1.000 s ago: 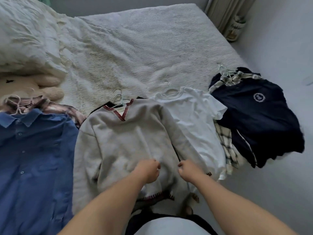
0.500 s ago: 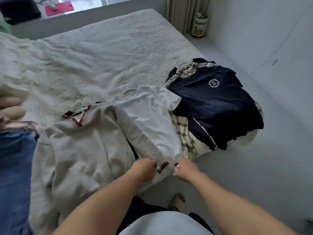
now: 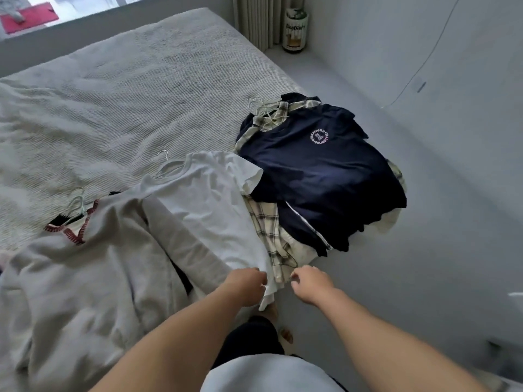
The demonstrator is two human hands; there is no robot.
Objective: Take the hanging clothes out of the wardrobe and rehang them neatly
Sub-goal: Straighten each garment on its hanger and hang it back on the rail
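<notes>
Several garments on hangers lie side by side across the bed. A grey sweater with red-trimmed neck lies at the left, its sleeve overlapping a white T-shirt. To the right a navy T-shirt with a round logo lies on a plaid shirt. My left hand grips the white T-shirt's bottom hem at the bed's edge. My right hand hovers just right of it, beside the plaid shirt's hem, fingers curled with nothing visible in them.
Pale wire hangers stick out of the sweater's neck and the white T-shirt's neck. A bottle stands on the grey floor by a curtain. My feet show below the bed's edge.
The view swung right from the grey sweater to the white T-shirt. Both hands moved from the sweater's hem to the T-shirt's hem; my right hand has since come off it.
</notes>
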